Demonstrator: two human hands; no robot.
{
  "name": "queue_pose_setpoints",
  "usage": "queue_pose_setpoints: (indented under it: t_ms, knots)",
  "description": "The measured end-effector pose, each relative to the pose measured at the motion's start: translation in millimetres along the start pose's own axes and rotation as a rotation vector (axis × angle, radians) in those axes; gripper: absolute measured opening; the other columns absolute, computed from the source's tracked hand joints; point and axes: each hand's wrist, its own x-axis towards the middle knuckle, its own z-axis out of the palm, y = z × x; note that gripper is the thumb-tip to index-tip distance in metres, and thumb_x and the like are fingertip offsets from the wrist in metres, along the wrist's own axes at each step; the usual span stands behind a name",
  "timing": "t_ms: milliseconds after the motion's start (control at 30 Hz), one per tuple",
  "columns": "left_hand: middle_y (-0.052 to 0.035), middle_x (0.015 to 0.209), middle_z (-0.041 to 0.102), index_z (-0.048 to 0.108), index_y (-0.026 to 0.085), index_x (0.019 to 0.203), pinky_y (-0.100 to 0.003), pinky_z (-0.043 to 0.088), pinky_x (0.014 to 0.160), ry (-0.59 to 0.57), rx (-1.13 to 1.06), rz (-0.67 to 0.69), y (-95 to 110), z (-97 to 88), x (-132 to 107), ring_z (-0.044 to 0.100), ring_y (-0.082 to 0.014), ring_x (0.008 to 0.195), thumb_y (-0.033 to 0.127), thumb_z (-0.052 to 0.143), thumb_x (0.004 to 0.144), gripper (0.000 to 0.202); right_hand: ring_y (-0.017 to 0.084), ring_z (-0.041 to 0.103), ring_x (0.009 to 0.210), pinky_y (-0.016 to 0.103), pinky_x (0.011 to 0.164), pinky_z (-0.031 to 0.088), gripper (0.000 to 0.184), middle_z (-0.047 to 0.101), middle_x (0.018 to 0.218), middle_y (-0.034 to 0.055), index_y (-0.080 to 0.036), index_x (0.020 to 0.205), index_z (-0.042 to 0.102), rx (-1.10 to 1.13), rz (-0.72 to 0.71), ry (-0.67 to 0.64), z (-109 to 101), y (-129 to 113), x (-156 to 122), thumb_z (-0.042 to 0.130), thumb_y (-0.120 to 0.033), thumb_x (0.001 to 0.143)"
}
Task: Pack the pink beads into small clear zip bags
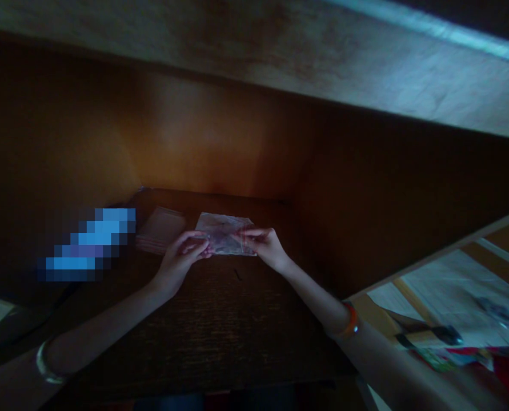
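Observation:
In dim light both my hands reach to the back of a dark wooden desk [220,319]. My left hand [184,251] and my right hand [263,244] each pinch the near edge of a small clear plastic bag [226,228] that lies flat between them. The bag shows faint pinkish contents that I cannot make out. A silver bangle sits on my left forearm and an orange band on my right wrist.
A stack of similar clear bags [157,231] lies just left of my hands. A blurred blue patch [89,245] sits at far left. Wooden walls enclose the desk. At lower right a lit shelf [451,308] holds papers and a dark object.

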Motion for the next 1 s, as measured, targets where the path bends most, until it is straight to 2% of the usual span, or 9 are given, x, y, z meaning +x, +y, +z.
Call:
queue_pose_setpoints:
  t_ms: [133, 233, 333, 433, 567, 667, 833, 900, 1000]
  knots:
    - [0.0019, 0.075, 0.067, 0.058, 0.016, 0.086, -0.026, 0.051, 0.076, 0.106, -0.131, 0.008, 0.0, -3.7, 5.9, 0.064, -0.0115, 0.069, 0.02, 0.074, 0.06, 0.03, 0.017, 0.063, 0.077, 0.032, 0.072, 0.049, 0.012, 0.071, 0.083, 0.0031, -0.023, 0.079, 0.074, -0.161, -0.026, 0.118, -28.0, 8.6, 11.3, 0.067, -0.032, 0.073]
    - [0.0025, 0.078, 0.067, 0.058, 0.018, 0.088, -0.026, 0.051, 0.079, 0.116, -0.163, 0.014, 2.4, -3.0, 6.1, 0.064, -0.0115, 0.074, 0.015, 0.072, 0.061, 0.031, 0.018, 0.063, 0.077, 0.033, 0.072, 0.048, 0.013, 0.071, 0.084, 0.0049, -0.022, 0.08, 0.074, -0.347, 0.05, 0.157, -41.7, 23.5, 14.2, 0.064, -0.029, 0.075]
    - [0.0019, 0.077, 0.068, 0.058, 0.019, 0.093, -0.027, 0.05, 0.082, 0.099, -0.163, -0.014, 4.3, -0.4, 4.0, 0.065, -0.0125, 0.077, 0.013, 0.071, 0.061, 0.034, 0.019, 0.063, 0.076, 0.033, 0.071, 0.046, 0.012, 0.07, 0.083, 0.0052, -0.021, 0.079, 0.074, -0.46, 0.12, 0.085, -44.0, 35.0, 12.0, 0.064, -0.028, 0.075]
    - [0.0011, 0.077, 0.069, 0.059, 0.018, 0.092, -0.028, 0.05, 0.085, 0.082, -0.193, -0.015, 4.1, 1.2, 2.5, 0.066, -0.0137, 0.078, 0.012, 0.073, 0.059, 0.036, 0.018, 0.061, 0.073, 0.03, 0.066, 0.043, 0.013, 0.069, 0.081, 0.0044, -0.021, 0.079, 0.073, -0.462, 0.094, 0.003, -38.8, 34.1, 8.6, 0.064, -0.029, 0.075]
    - [-0.0006, 0.081, 0.071, 0.062, 0.016, 0.086, -0.029, 0.05, 0.086, 0.016, -0.208, -0.019, 1.7, 1.0, 1.1, 0.067, -0.0146, 0.08, 0.014, 0.075, 0.059, 0.03, 0.014, 0.058, 0.065, 0.027, 0.059, 0.041, 0.028, 0.067, 0.074, 0.0025, -0.018, 0.084, 0.072, -0.256, 0.124, 0.022, -26.5, 15.9, 5.7, 0.055, -0.041, 0.082]
    - [-0.0014, 0.082, 0.071, 0.063, 0.015, 0.081, -0.029, 0.05, 0.088, -0.081, -0.167, -0.033, 0.6, 2.0, -1.3, 0.066, -0.0155, 0.083, 0.017, 0.075, 0.062, 0.022, 0.013, 0.059, 0.061, 0.027, 0.059, 0.043, 0.035, 0.067, 0.071, 0.0027, -0.018, 0.084, 0.071, 0.03, 0.243, -0.019, -14.4, 2.7, 4.6, 0.055, -0.049, 0.08]
    - [-0.0032, 0.081, 0.07, 0.06, 0.015, 0.078, -0.03, 0.05, 0.087, -0.153, -0.097, -0.076, 0.1, 4.7, -4.7, 0.066, -0.0164, 0.084, 0.02, 0.073, 0.067, 0.018, 0.015, 0.061, 0.062, 0.033, 0.065, 0.048, 0.046, 0.068, 0.075, 0.006, -0.017, 0.085, 0.069, 0.377, 0.289, 0.023, -0.5, -4.4, 3.8, 0.048, -0.057, 0.082]
    - [-0.0038, 0.082, 0.07, 0.058, 0.015, 0.078, -0.032, 0.049, 0.089, -0.141, -0.108, -0.072, -0.3, 4.3, -4.5, 0.066, -0.0172, 0.086, 0.021, 0.073, 0.067, 0.019, 0.015, 0.061, 0.064, 0.032, 0.065, 0.049, 0.044, 0.068, 0.078, 0.0062, -0.017, 0.089, 0.067, 0.424, 0.299, 0.029, 0.5, -3.9, 2.8, 0.05, -0.057, 0.081]
    - [-0.0018, 0.08, 0.069, 0.054, 0.016, 0.074, -0.033, 0.048, 0.09, -0.106, -0.151, -0.051, -0.7, 1.9, -3.1, 0.065, -0.0172, 0.088, 0.021, 0.074, 0.067, 0.021, 0.012, 0.06, 0.063, 0.027, 0.061, 0.048, 0.031, 0.067, 0.081, 0.0038, -0.018, 0.093, 0.066, 0.388, 0.272, -0.024, -0.4, -2.7, 0.6, 0.068, -0.042, 0.073]
